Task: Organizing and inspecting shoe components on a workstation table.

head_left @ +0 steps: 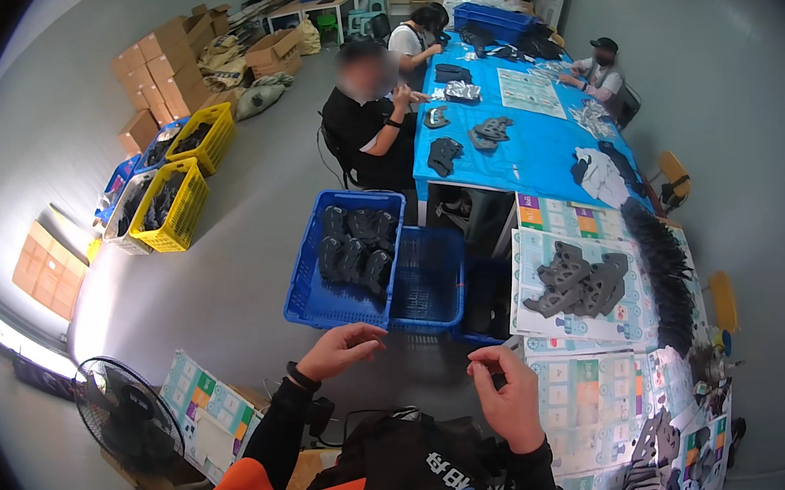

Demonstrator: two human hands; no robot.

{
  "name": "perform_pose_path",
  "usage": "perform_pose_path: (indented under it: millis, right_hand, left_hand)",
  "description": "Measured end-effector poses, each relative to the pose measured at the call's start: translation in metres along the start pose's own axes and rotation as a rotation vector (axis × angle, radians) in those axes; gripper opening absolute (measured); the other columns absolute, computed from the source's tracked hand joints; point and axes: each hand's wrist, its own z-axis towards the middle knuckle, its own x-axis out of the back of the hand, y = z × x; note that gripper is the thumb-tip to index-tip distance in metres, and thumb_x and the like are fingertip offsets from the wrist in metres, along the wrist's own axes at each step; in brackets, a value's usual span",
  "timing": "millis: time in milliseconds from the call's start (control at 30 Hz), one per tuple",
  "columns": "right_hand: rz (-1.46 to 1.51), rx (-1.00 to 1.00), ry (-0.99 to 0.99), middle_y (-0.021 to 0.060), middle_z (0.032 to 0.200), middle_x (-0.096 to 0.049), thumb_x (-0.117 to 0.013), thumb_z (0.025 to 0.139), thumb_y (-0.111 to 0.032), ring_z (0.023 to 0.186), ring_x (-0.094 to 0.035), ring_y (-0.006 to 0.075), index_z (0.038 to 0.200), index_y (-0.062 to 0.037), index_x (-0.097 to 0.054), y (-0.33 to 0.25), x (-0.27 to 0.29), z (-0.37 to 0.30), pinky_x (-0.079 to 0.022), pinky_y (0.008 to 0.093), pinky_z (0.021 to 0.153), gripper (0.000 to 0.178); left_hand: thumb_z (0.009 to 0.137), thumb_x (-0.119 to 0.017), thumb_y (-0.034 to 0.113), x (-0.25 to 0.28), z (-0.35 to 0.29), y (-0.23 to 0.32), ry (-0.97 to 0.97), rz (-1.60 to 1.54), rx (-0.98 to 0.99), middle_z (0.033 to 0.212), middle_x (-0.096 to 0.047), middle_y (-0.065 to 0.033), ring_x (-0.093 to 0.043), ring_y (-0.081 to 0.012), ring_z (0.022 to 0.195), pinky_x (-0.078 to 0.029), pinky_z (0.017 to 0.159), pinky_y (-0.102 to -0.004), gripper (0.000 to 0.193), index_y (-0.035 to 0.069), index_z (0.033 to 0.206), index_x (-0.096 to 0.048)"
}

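Note:
My left hand (342, 351) is held over the floor in front of my body, its fingers stretched forward and apart from the thumb, with nothing visible in it. To its right, my right hand (505, 394) has curled fingers with the thumb near the fingertips. A small dark patch shows at that grip, too small to name. Just beyond the left hand stands a blue basket (306, 279) with several dark moulded pads (354, 245). Nearest the right hand is a table covered in printed sheets (578, 402). On it lies a pile of grey perforated pieces (576, 282).
A second blue basket (430, 278) adjoins the first. Dark pieces (648, 468) lie stacked at lower right, beside black strips (666, 267). People sit along the blue-covered table (539, 150). Yellow crates (169, 205), cartons (166, 69) and a fan (129, 416) stand left.

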Motion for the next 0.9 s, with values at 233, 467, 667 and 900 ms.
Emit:
perform_pose_path:
  millis: [233, 467, 667, 900]
  right_hand:
    - [0.017, -0.135, 0.031, 0.0054, 0.091, -0.068, -0.065, 0.095, -0.004, 0.082, -0.066, 0.0135, 0.11, -0.0011, -0.067, -0.015, 0.006, 0.0, -0.052, 0.028, 0.074, 0.016]
    - [0.898, -0.155, -1.066, 0.0029, 0.088, -0.066, -0.055, 0.102, -0.057, 0.072, -0.06, 0.0128, 0.151, 0.0007, -0.048, -0.086, 0.054, -0.025, -0.046, 0.0263, 0.065, 0.076]
    - [0.907, 0.891, -1.206, 0.0354, 0.151, -0.043, -0.043, 0.094, -0.08, 0.132, -0.053, 0.0452, 0.16, 0.0086, -0.02, -0.064, 0.028, -0.015, -0.046, 0.0528, 0.105, 0.113]
    - [1.519, 0.111, -0.89, 0.043, 0.15, -0.038, -0.061, 0.089, -0.076, 0.14, -0.045, 0.0539, 0.159, 0.0002, -0.034, -0.109, 0.021, -0.065, -0.045, 0.0575, 0.106, 0.106]
  left_hand:
    - [0.105, -0.062, 0.019, 0.002, 0.005, -0.013, 0.022, 0.063, 0.046, 0.113, -0.073, -0.0053, -0.067, -0.0107, 0.095, -0.055, 0.087, -0.0276, 0.034, 0.003, 0.135, -0.063]
    - [0.105, -0.061, 0.018, 0.001, 0.015, -0.018, -0.041, -0.029, 0.035, 0.112, -0.074, -0.0057, -0.068, -0.0115, 0.093, -0.055, 0.085, -0.0273, 0.032, 0.004, 0.134, -0.064]
    - [0.105, -0.061, 0.018, 0.011, 0.014, -0.024, -0.018, -0.02, 0.044, 0.11, -0.074, -0.0068, -0.068, -0.0126, 0.092, -0.055, 0.084, -0.0278, 0.03, 0.004, 0.132, -0.065]
    - [0.104, -0.063, 0.017, 0.029, 0.018, -0.022, -0.024, -0.022, 0.057, 0.11, -0.073, -0.0084, -0.068, -0.0131, 0.093, -0.056, 0.085, -0.029, 0.032, 0.0, 0.131, -0.064]
